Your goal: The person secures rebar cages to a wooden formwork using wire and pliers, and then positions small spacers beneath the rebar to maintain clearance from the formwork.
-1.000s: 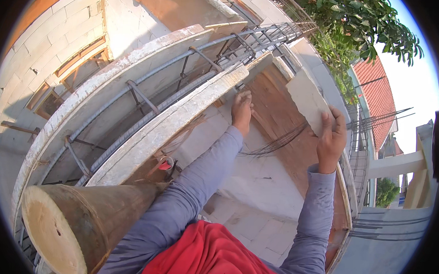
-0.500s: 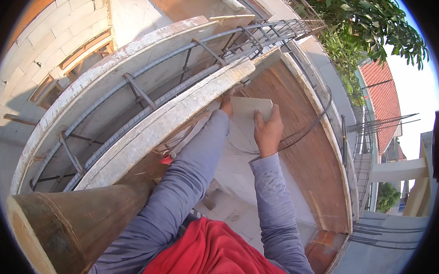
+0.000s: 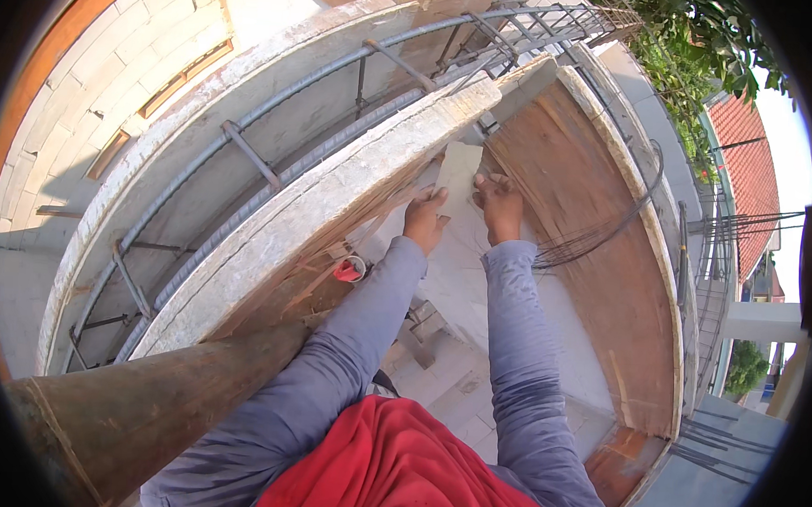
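Between my hands is a pale, flat rectangular piece (image 3: 462, 166), like a small slab of board or block, with its long side pointing away from me. My left hand (image 3: 424, 220) grips its near left edge between thumb and fingers. On the other side, my right hand (image 3: 499, 208) has its curled fingertips against the right edge. Both hands are over the gap between two curved form panels, close to the wooden inner face (image 3: 594, 233) of the right one. The slab's far end lies near the corner where the panels meet.
Steel rebar (image 3: 248, 154) runs inside the curved formwork at left, behind a thick pale panel edge (image 3: 336, 215). Loose thin wires (image 3: 594, 239) loop beside my right hand. A large round post (image 3: 168, 397) crosses under my left arm. Below lies a pale floor with block pieces (image 3: 428, 321).
The slab has turned from lying crosswise to pointing away from me. My left hand has come back to its near left edge, and the whole view has shifted slightly.
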`<action>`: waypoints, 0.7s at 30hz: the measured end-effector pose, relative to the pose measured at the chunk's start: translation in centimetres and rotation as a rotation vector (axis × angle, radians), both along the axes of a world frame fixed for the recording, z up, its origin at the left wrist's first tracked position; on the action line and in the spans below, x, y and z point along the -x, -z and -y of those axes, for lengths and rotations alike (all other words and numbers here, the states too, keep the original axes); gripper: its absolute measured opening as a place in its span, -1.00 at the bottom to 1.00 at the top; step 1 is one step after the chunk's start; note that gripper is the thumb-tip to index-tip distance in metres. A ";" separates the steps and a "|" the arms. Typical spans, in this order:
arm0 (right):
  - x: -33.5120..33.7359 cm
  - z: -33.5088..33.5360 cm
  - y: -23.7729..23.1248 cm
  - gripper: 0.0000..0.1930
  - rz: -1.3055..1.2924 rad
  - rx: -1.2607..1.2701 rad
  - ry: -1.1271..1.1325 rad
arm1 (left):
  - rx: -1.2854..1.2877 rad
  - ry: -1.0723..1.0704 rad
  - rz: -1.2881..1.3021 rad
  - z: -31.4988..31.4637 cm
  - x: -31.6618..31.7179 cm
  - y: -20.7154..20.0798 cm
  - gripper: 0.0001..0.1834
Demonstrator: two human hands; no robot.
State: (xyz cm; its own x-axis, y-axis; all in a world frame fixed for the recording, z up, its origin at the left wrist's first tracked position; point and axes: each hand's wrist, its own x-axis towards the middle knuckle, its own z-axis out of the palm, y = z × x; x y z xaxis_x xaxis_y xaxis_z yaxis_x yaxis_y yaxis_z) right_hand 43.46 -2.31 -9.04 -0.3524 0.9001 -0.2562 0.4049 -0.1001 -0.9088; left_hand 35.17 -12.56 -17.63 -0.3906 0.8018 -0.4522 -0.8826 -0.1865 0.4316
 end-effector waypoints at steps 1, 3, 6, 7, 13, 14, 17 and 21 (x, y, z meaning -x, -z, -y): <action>-0.5 -0.4 1.9 -0.55 0.027 0.097 0.044 | 0.107 -0.006 -0.027 0.0 -0.8 -1.4 -0.59; 0.4 -0.1 4.0 -0.47 -0.161 0.205 0.200 | 0.209 -0.048 -0.066 -0.6 -1.4 -1.8 -0.61; 2.2 0.1 4.7 -0.42 -0.239 0.299 0.205 | 0.153 -0.132 -0.092 -1.4 -1.0 0.7 -0.58; 3.0 0.4 4.8 -0.42 -0.233 0.321 0.173 | 0.090 -0.167 -0.103 -1.9 -0.7 1.4 -0.56; 2.9 -0.1 11.6 -0.56 -0.264 0.111 0.075 | 0.575 -0.112 -0.656 -4.0 -0.2 3.1 -0.46; 2.1 -1.0 13.3 -0.60 -0.300 0.032 0.137 | 0.698 -0.139 -0.887 -4.9 -0.8 3.7 -0.44; -0.1 -3.1 16.9 -0.69 -0.408 -0.065 0.301 | 0.595 -0.005 -0.986 -5.3 -1.5 1.6 -0.44; 1.9 -2.3 15.8 -0.70 -0.442 0.075 0.277 | 0.567 0.022 -0.974 -4.4 0.7 2.7 -0.48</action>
State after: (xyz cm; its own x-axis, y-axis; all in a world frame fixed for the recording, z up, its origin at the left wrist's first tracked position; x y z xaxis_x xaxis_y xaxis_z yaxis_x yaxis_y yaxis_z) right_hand 41.60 0.01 -24.80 -0.1926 0.9597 -0.2048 -0.0661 -0.2209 -0.9730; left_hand 34.45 -8.17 -20.29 -0.7644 0.5884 -0.2635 -0.1244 0.2665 0.9558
